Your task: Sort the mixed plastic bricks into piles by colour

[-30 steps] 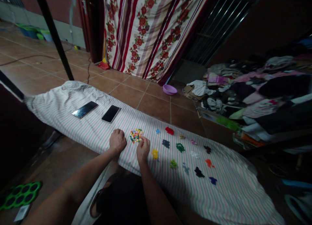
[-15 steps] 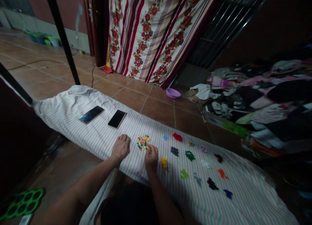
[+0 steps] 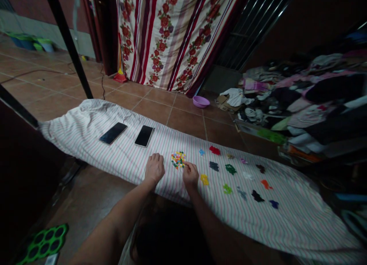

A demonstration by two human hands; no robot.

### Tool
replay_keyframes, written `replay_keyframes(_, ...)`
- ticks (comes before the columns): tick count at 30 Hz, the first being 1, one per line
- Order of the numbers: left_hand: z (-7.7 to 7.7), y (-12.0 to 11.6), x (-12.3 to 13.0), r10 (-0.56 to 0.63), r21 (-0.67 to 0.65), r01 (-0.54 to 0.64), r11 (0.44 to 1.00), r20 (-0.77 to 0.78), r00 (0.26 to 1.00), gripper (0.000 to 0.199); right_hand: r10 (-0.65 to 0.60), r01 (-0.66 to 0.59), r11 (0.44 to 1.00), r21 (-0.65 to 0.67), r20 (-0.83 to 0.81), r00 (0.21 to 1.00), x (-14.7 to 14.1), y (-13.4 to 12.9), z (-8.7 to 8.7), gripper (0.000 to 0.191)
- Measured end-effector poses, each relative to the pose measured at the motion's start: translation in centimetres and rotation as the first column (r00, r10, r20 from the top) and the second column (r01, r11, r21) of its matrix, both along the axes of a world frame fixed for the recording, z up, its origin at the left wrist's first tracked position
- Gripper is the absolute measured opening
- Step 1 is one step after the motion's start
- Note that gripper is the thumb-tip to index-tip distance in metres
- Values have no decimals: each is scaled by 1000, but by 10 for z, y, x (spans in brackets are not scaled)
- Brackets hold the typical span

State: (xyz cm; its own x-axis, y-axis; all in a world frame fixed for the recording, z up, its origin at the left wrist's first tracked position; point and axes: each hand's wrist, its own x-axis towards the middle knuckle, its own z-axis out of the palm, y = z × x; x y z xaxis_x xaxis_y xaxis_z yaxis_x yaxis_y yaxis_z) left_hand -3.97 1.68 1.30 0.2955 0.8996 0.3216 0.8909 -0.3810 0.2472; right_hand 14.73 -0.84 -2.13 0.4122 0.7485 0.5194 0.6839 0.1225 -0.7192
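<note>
On the striped cloth (image 3: 172, 142) lies a mixed pile of small coloured pieces (image 3: 178, 159). My right hand (image 3: 190, 174) is at the right edge of that pile, its thumb and forefinger pinched together; whatever is between them is too small to name. Left of the pile my left hand (image 3: 155, 167) rests on the cloth, fingers curled and closed. Sorted heaps spread to the right: yellow (image 3: 204, 179), red (image 3: 214, 150), dark grey (image 3: 213, 166), dark green (image 3: 230, 169), light green (image 3: 227, 189), black (image 3: 257, 196), orange (image 3: 266, 184) and others.
Two phones, one (image 3: 113, 133) farther left and one (image 3: 144, 136) nearer the pile, lie on the cloth. Beyond the cloth a purple basin (image 3: 201, 101) stands on the tiled floor. Clothes (image 3: 304, 108) are heaped at the right. A green tray (image 3: 46, 242) shows at the lower left.
The view has shifted, so the cloth's contents and both hands appear farther right and slightly higher. My right hand stays beside the mixed pile, still pinched.
</note>
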Motion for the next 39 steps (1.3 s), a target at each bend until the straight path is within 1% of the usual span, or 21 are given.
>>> replay_keyframes(6,2,1,-1,-15,-54,18,998,48,999,23,-52,39,994,-102,-120,991,4,5,1,27)
replay_keyframes(9,2,1,-1,-13,-53,16,998,47,999,23,-50,18,987,-161,-197,979,6,6,1,26)
replay_keyframes(11,1,1,-1,-10,-43,11,999,35,999,21,-41,2,985,-172,-225,974,7,5,0,26)
replay_keyframes(17,2,0,-2,4,-34,-3,999,31,1000,16,-18,0,995,-102,-177,984,4,4,-3,29)
replay_keyframes(22,2,-1,-1,10,-24,-9,1000,23,1000,15,-11,-2,996,-95,-129,992,1,2,-2,29)
replay_keyframes(27,3,-2,0,26,-5,-26,1000,48,999,15,-3,-4,998,-65,-99,995,-1,0,0,29)
replay_keyframes(31,8,-3,1,23,15,-24,1000,39,999,22,-10,3,998,-60,-123,992,-1,0,1,29)
replay_keyframes(35,15,-7,2,18,-24,-19,1000,-14,1000,25,-7,2,1000,-27,-168,986,-3,1,3,30)
replay_keyframes(37,15,-10,5,30,-39,-31,999,-25,999,25,-12,10,1000,-13,-186,983,-5,1,4,31)
replay_keyframes(39,12,-12,11,63,-45,-64,997,-19,998,23,-15,15,1000,-3,-196,981,-6,2,4,31)
